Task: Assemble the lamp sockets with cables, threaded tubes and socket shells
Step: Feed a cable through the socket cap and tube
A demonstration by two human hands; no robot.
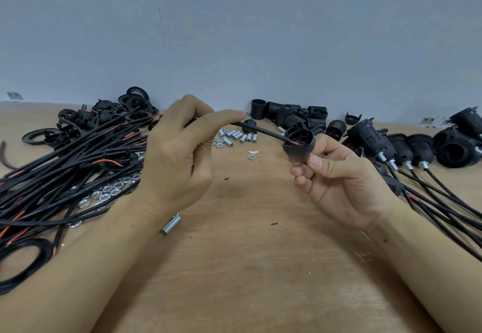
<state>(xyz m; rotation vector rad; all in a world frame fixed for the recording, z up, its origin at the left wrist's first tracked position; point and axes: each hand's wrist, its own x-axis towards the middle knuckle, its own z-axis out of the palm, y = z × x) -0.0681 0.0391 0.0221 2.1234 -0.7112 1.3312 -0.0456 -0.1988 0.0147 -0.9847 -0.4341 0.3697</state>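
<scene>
My left hand (180, 150) pinches a black cable (260, 130) between thumb and forefinger, above the middle of the wooden table (247, 267). The cable's red-tipped end reaches into a black socket cap (300, 142). My right hand (339, 176) grips that cap with thumb and curled fingers, its open side facing the cable. A loose threaded tube (171, 224) lies on the table beside my left wrist.
A heap of black cables (65, 165) and hex nuts (109, 191) fills the left side. Black rings and caps (109, 116) lie at the back left, threaded tubes (238, 135) at the back centre, socket shells (294, 114) behind. Several assembled sockets with cables (407, 147) lie at right.
</scene>
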